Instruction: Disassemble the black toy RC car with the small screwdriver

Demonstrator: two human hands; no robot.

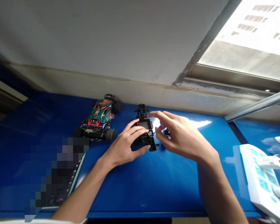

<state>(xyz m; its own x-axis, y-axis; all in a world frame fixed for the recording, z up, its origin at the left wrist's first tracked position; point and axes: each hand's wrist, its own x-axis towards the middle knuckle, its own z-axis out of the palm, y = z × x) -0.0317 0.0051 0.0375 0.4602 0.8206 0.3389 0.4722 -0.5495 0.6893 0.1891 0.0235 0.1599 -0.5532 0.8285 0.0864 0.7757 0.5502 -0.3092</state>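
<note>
A black toy car chassis (144,124) lies on the blue tabletop, its long side running away from me. My left hand (128,143) holds it from the left, fingers across its open tray and thumb at the near end. On the other side, my right hand (177,132) pinches what looks like a small screwdriver (162,127) with a purple handle. Its thin dark shaft points toward the right edge of the chassis; whether the tip touches is unclear. A small dark part (168,132) lies partly hidden behind the right-hand fingers.
An assembled green and orange toy car (99,116) stands left of the chassis. Nearer me lies a dark screen device (63,186), partly blurred out. A white power strip (259,177) with plugs is at the right. Wall and window (245,49) border the back.
</note>
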